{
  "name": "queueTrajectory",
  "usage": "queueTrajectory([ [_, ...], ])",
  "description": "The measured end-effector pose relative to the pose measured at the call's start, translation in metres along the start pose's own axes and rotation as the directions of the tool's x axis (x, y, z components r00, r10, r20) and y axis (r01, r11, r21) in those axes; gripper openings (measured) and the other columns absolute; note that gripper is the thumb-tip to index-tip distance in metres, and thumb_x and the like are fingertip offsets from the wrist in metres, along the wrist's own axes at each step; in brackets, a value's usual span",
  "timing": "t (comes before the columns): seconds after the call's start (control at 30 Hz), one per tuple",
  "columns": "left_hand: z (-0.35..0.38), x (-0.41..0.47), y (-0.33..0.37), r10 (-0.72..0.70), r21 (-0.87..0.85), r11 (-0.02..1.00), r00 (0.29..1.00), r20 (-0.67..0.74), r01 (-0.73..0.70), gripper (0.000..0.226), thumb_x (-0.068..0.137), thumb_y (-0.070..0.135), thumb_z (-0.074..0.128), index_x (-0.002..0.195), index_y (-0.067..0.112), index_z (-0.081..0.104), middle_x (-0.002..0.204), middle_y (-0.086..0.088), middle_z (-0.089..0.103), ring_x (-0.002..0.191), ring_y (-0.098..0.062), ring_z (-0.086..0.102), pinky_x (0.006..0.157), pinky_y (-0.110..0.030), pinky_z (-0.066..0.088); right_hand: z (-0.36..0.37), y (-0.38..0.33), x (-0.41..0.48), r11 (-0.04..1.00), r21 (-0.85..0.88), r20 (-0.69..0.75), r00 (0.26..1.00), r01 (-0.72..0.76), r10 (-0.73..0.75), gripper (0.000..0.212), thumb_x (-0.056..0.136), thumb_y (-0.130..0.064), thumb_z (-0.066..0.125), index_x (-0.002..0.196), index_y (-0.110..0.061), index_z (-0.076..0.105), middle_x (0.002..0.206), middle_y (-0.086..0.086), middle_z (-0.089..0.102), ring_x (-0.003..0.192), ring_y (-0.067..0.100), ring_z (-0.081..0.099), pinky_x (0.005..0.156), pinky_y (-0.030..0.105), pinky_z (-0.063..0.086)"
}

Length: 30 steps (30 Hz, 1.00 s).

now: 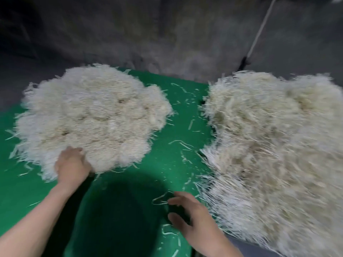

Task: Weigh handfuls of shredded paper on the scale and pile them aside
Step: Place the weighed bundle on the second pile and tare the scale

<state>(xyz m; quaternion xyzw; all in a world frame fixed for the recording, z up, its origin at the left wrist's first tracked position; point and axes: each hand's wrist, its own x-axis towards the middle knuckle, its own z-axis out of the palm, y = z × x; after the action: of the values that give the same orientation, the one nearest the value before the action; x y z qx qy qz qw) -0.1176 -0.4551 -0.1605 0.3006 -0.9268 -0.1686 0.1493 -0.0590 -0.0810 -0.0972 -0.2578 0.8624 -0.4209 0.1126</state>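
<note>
Two heaps of cream shredded paper lie on a green table top (118, 210). The left heap (92, 115) is rounded and fluffy; my left hand (71, 165) presses against its near edge, fingers sunk into the strands. The right heap (278, 154) is larger and runs off the right side of the view. My right hand (187, 217) hovers low beside that heap's near-left edge, fingers loosely spread and holding nothing. No scale is visible. The picture is motion-blurred.
Loose paper strips (183, 145) are scattered over the green strip between the heaps. A dark grey wall (148, 34) stands behind the table, with a pale cord (259, 32) running down it at the right. A dark shadow falls on the near middle.
</note>
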Motion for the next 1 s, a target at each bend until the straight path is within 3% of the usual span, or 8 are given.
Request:
queueTrajectory([
  [0.13,-0.011,-0.052,0.07,0.182,-0.174,0.966,0.981,-0.067,-0.191,0.03,0.088,0.013,0.063,0.116,0.003,0.062,0.133,-0.024,0.049,0.133,-0.037,0.031,0.11,-0.042,0.02,-0.049,0.018,-0.042,0.993,0.065,-0.16,0.981,-0.096,0.106,0.021,0.092,-0.023,0.061,0.112,-0.021,0.063,0.117,-0.01,0.059,0.104,-0.006,0.051,0.089,0.013,0.041],
  [0.27,-0.023,-0.135,0.158,0.447,-0.355,0.83,0.894,-0.039,-0.43,0.014,0.084,0.002,0.066,0.095,0.009,0.071,0.115,-0.013,0.064,0.112,-0.032,0.055,0.102,-0.045,0.038,-0.099,0.044,-0.093,0.981,0.131,-0.386,0.904,-0.144,0.184,0.016,0.089,-0.016,0.065,0.103,-0.023,0.064,0.107,-0.012,0.062,0.098,-0.009,0.055,0.084,0.01,0.04],
  [0.4,-0.027,-0.215,0.23,0.576,-0.524,0.719,0.813,0.082,-0.457,0.018,0.082,-0.003,0.067,0.087,0.013,0.074,0.089,0.006,0.068,0.086,-0.012,0.063,0.084,0.002,0.033,-0.146,0.073,-0.148,0.976,0.083,-0.535,0.817,-0.204,0.216,0.03,0.085,-0.017,0.069,0.105,-0.035,0.056,0.11,-0.019,0.058,0.102,-0.016,0.05,0.084,0.002,0.034],
  [0.47,-0.026,-0.245,0.258,0.621,-0.566,0.683,0.775,0.117,-0.462,0.016,0.082,-0.002,0.066,0.088,0.011,0.074,0.083,0.01,0.067,0.08,-0.001,0.061,0.073,0.003,0.038,-0.168,0.09,-0.176,0.961,0.015,-0.587,0.776,-0.276,0.232,0.04,0.084,-0.021,0.071,0.114,-0.037,0.051,0.122,-0.02,0.05,0.115,-0.009,0.045,0.093,0.002,0.028],
  [0.6,-0.023,-0.289,0.307,0.671,-0.637,0.623,0.729,0.137,-0.454,0.015,0.084,-0.002,0.065,0.088,0.01,0.074,0.076,0.012,0.067,0.072,-0.004,0.062,0.063,-0.012,0.046,-0.202,0.129,-0.208,0.834,-0.217,-0.608,0.739,-0.507,0.29,0.089,0.079,-0.031,0.075,0.148,-0.032,0.018,0.157,-0.004,0.004,0.145,0.016,0.004,0.115,0.03,0.006],
  [0.83,-0.012,-0.338,0.365,0.65,-0.67,0.644,0.726,0.224,-0.369,0.029,0.088,0.013,0.061,0.08,0.041,0.06,0.081,0.035,0.062,0.078,0.0,0.06,0.064,-0.014,0.05,-0.254,0.168,-0.118,0.769,-0.319,-0.508,0.785,-0.554,0.355,0.13,0.064,-0.064,0.071,0.136,-0.044,-0.035,0.147,0.003,-0.039,0.136,0.028,-0.03,0.11,0.046,-0.013],
  [0.93,-0.01,-0.345,0.376,0.667,-0.667,0.628,0.719,0.195,-0.401,0.029,0.087,0.015,0.062,0.082,0.044,0.06,0.085,0.026,0.065,0.076,-0.004,0.061,0.068,-0.02,0.051,-0.267,0.189,-0.086,0.639,-0.471,-0.399,0.793,-0.609,0.462,0.12,0.072,-0.037,0.077,0.144,-0.043,-0.019,0.152,0.013,-0.03,0.138,0.036,-0.015,0.112,0.055,0.004],
  [1.0,-0.01,-0.341,0.381,0.649,-0.665,0.631,0.742,0.17,-0.4,0.024,0.086,0.018,0.064,0.091,0.041,0.062,0.082,0.009,0.068,0.074,-0.005,0.061,0.065,-0.017,0.05,-0.279,0.199,-0.083,0.587,-0.494,-0.426,0.768,-0.641,0.479,0.082,0.079,-0.015,0.069,0.145,-0.025,0.022,0.152,0.019,0.018,0.135,0.036,0.031,0.109,0.05,0.033],
])
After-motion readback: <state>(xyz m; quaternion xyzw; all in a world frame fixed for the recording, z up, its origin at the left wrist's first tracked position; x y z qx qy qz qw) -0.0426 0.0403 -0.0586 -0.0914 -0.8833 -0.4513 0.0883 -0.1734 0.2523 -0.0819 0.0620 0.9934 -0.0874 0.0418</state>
